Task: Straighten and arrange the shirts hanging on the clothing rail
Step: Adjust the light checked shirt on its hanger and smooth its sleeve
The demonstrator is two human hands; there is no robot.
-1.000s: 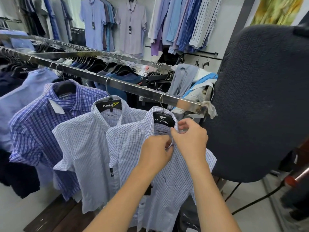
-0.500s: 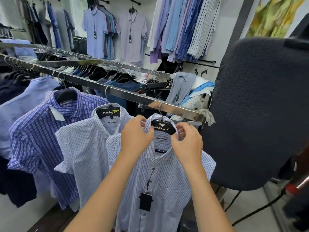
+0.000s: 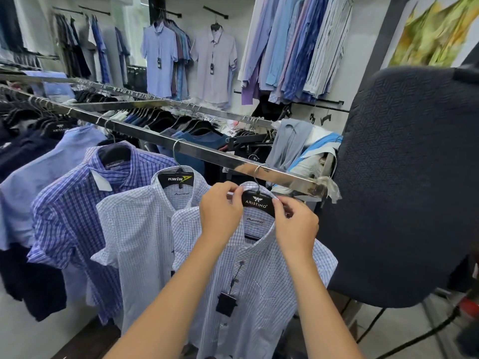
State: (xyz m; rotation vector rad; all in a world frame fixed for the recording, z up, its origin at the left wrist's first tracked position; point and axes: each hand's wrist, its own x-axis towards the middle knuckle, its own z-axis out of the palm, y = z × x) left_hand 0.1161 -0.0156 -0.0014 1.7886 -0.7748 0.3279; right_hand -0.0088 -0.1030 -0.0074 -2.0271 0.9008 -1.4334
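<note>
Collar-straightening step on end check shirt [image 3: 259,275]: my L hand [image 3: 220,213] & R hand [image 3: 295,226] both pinch its collar; next, seat collar evenly on hanger [image 3: 256,202].

Front white-blue check shirt [image 3: 261,275] on black hanger [image 3: 256,203] — last on steel rail [image 3: 207,154] — collar open.

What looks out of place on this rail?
Clothes lie heaped over the rail's far end instead of hanging, and a crumpled rag-like wrap clings to its tip.
</note>
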